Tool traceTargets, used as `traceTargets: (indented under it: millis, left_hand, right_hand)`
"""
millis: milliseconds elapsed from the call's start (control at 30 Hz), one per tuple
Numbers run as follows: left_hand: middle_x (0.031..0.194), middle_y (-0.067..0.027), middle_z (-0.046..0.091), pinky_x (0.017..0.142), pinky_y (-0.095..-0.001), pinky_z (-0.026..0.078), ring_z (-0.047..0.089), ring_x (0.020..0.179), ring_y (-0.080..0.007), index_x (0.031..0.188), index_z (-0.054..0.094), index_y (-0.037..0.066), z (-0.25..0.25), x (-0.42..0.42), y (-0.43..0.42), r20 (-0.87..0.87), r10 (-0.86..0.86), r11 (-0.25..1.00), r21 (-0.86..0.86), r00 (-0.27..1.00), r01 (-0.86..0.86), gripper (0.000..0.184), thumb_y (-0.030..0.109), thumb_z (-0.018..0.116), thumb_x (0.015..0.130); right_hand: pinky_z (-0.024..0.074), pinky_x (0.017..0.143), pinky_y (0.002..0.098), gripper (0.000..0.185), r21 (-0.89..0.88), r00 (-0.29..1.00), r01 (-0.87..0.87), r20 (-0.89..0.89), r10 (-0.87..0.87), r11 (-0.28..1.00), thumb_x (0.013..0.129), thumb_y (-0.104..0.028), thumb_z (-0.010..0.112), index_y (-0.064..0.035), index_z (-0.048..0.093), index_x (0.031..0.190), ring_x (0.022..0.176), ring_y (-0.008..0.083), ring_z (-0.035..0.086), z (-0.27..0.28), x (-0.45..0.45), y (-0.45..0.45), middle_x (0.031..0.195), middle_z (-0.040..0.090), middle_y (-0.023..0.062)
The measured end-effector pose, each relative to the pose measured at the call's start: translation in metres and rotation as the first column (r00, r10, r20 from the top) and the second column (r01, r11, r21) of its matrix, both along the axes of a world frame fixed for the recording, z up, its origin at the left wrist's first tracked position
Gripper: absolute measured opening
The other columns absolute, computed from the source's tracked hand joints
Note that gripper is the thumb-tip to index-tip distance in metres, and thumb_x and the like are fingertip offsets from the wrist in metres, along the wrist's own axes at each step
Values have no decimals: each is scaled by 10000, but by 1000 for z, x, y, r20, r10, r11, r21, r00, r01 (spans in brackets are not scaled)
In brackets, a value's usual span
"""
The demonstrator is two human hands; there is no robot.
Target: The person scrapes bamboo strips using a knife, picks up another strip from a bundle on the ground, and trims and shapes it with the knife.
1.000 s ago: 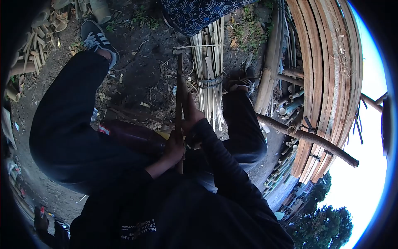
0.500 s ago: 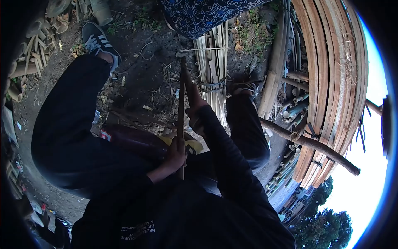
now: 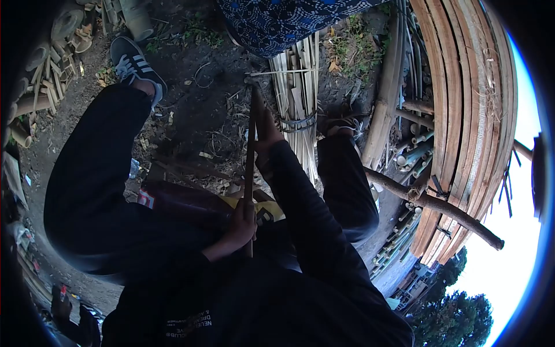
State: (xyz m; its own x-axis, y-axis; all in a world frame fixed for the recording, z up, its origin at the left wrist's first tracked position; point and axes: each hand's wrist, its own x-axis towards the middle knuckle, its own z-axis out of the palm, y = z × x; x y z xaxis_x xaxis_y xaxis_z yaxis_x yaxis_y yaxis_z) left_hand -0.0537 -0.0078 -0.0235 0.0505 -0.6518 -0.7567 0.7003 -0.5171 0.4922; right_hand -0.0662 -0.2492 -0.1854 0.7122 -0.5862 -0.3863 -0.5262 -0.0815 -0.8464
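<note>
A long, narrow dark strip [image 3: 250, 168], bamboo or wood, runs away from my body over the ground. My left hand [image 3: 240, 224] is closed round its near end, close to my lap. Farther along, my right hand [image 3: 268, 134] is closed beside the strip. From it a dark, tapered tool [image 3: 258, 99], knife-like in outline, points to the strip's far end. Shadow hides its exact kind and edge. Just right of the right hand lies a tied bundle of pale split strips [image 3: 296, 95]. A thin pale stick [image 3: 277, 72] lies across the bundle.
A person's blue patterned cloth [image 3: 283, 23] is at the top. Long stacked planks [image 3: 462, 115] rise at right, with a round pole [image 3: 439, 205] jutting below. Bamboo poles [image 3: 413, 156] lie beneath them. Cut bamboo pieces [image 3: 55, 69] heap at left. A dark red sack-like item [image 3: 185, 199] lies between my legs.
My right hand has moved away from my body along the strip, with the tapered tool. The left hand keeps its hold and has shifted slightly nearer to me.
</note>
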Motion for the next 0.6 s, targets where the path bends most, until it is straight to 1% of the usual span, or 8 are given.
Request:
traceTargets:
  millis: [100, 133, 167, 200, 233, 367, 433, 600]
  left_hand:
    - [613, -32, 440, 311, -278, 382, 454, 369, -140, 1073, 389, 87, 0, 0, 2, -3, 20, 1000, 10, 1000, -20, 268, 342, 344, 1003]
    - [616, -32, 440, 312, -279, 382, 452, 368, -142, 1067, 393, 85, 3, 2, 3, -3, 20, 1000, 20, 1000, -20, 257, 330, 350, 1002]
    - [620, -33, 441, 312, -280, 383, 451, 367, -143, 1062, 396, 82, 5, 5, 2, 6, 21, 1000, 21, 1000, -21, 246, 317, 356, 1002]
    - [620, -33, 441, 312, -280, 383, 451, 367, -143, 1062, 396, 82, 5, 6, 2, 26, 16, 1000, 6, 1000, -16, 246, 317, 356, 1002]
    - [618, -35, 443, 315, -283, 387, 455, 366, -149, 1048, 402, 81, 4, 5, 2, 88, 10, 1000, 21, 996, -12, 238, 311, 364, 1000]
    - [624, -52, 455, 316, -303, 399, 474, 372, -167, 1000, 410, 73, 16, 12, 13, 307, -93, 996, 16, 947, 92, 240, 312, 389, 992]
    - [638, -79, 469, 348, -330, 411, 503, 404, -196, 986, 407, 64, 38, 21, 14, 412, -154, 987, 16, 898, 162, 243, 307, 402, 988]
    - [690, -159, 501, 476, -397, 414, 564, 542, -286, 949, 401, 34, 14, 24, 20, 733, -185, 957, -17, 654, 290, 233, 262, 439, 976]
  right_hand:
    - [430, 941, 301, 935, 144, 984, 163, -95, -150, 976, 667, 6, 662, -140, 217, 1477, 1249, 257, 463, 109, 38, 1, 1405, 402, 199]
    - [510, 801, 314, 844, -608, 961, -226, -10, 277, 761, 675, 11, 600, -136, 298, 1449, 1118, 259, 550, 87, 8, -5, 1309, 483, 174]
    - [510, 801, 314, 844, -622, 963, -209, 3, 269, 755, 675, 11, 600, -136, 298, 1449, 1118, 259, 550, 78, -10, -14, 1309, 483, 174]
    - [500, 701, 299, 825, 46, 975, 109, 188, -116, 993, 676, 10, 587, -141, 316, 1440, 998, 235, 572, 73, -22, -22, 1196, 526, 149]
    - [491, 600, 283, 806, 708, 864, 304, 76, -497, 637, 676, 10, 574, -146, 334, 1431, 877, 211, 593, 79, -28, -28, 1083, 569, 124]
    - [416, 498, 254, 820, 713, 766, 439, 21, -642, 547, 661, -4, 593, -156, 343, 1427, 713, 148, 545, 139, -53, -21, 883, 551, 80]
    - [439, 539, 307, 919, 648, 874, 326, 71, -481, 688, 650, -43, 672, -96, 240, 1460, 641, 182, 540, 168, -80, -18, 856, 558, 78]
    - [445, 570, 296, 963, 608, 792, 237, 330, -513, 758, 598, -14, 643, -94, 231, 1464, 663, 185, 540, 193, -131, -13, 860, 558, 88]
